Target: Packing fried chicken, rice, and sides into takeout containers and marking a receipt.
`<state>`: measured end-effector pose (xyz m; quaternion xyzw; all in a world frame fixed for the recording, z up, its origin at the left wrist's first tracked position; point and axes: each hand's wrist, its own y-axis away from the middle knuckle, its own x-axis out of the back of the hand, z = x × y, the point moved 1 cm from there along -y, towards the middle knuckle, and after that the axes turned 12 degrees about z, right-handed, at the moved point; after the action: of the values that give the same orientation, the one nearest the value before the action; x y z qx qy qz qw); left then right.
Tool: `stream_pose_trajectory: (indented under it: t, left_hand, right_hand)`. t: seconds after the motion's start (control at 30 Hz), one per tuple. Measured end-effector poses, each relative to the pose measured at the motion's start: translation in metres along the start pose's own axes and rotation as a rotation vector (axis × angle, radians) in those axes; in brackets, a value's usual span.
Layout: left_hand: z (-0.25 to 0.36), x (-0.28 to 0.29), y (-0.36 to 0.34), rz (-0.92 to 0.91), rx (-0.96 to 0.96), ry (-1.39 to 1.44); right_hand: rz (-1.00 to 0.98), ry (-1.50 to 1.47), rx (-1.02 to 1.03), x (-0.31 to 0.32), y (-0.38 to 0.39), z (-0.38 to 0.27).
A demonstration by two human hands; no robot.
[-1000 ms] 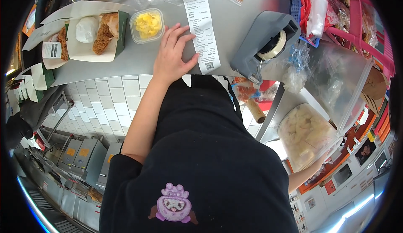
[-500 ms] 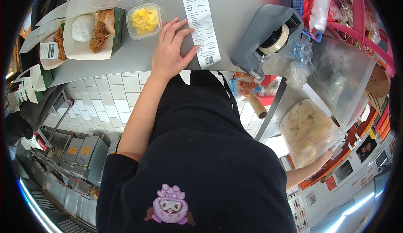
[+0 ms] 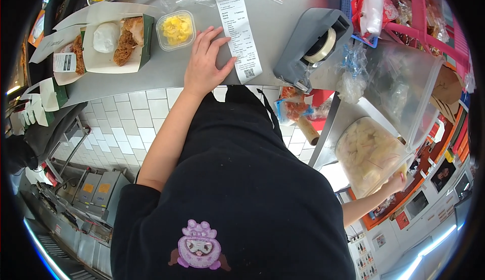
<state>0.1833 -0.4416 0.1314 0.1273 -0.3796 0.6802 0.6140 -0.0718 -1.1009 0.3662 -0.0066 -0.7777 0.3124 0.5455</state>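
A: What is the left hand (image 3: 206, 68) doing in the head view?
B: It lies palm down at the near edge of the grey table (image 3: 278, 20), fingers moderately spread and slightly bent, gripping nothing. The tips reach the left side of the receipt (image 3: 239, 40).
A: Where does the receipt sit?
B: Flat, its lower end close to the table's near edge. The tape dispenser (image 3: 297, 45) stands to its right, at that same edge.
A: What is left of the hand?
B: A small tub (image 3: 175, 45) of yellow pieces, then an open box (image 3: 112, 65) with fried chicken (image 3: 124, 50).
A: And the right hand (image 3: 395, 183)?
B: Off the table, beside a clear container (image 3: 371, 154) of pale pieces. Its fingers look bent; I can't tell how far, or whether they hold anything.
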Motion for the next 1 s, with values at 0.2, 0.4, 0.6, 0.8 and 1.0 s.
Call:
stream_pose_trajectory:
  t: [0.2,0.4,0.6,0.8,1.0]
  left_hand:
    - [0.001,0.004,0.000,-0.005,-0.029,-0.015]
    - [0.000,0.004,0.001,-0.008,-0.058,-0.014]
    - [0.000,0.004,-0.001,-0.025,-0.053,0.016]
    - [0.000,0.006,-0.001,-0.037,-0.040,0.027]
    - [0.000,0.007,-0.002,-0.023,-0.018,0.050]
  right_hand:
    - [0.718,-0.584,0.337,0.069,0.021,-0.097]
    - [0.766,-0.751,0.637,0.071,0.064,-0.207]
    - [0.766,-0.612,0.483,0.054,0.073,-0.241]
    - [0.674,-0.571,0.459,0.048,0.069,-0.249]
    - [0.658,-0.586,0.457,0.029,0.054,-0.236]
